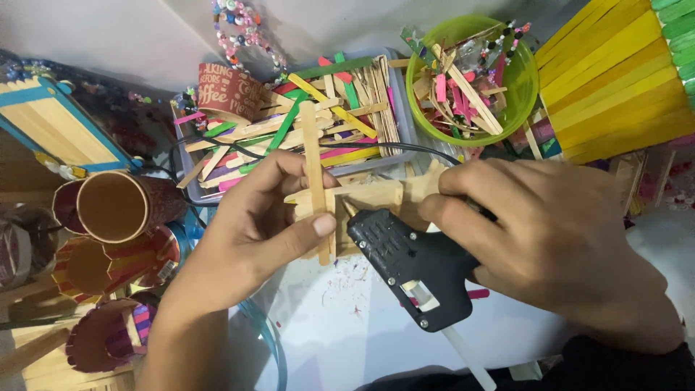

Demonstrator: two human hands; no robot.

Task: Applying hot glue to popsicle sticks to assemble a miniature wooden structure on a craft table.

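at the centre of the frame our left hand [250, 228] pinches a plain wooden craft-stick piece [316, 185], thumb pressed on its front; its longest stick runs nearly vertical in the picture, with shorter sticks crossing it sideways. our right hand [550, 239] is clenched around a black glue gun [409, 264], whose long axis slants from lower right to upper left, nozzle pointing up-left and touching the piece. behind them, a grey tray [407, 123] of coloured sticks sits at upper centre, a green bowl [525, 87] at upper right.
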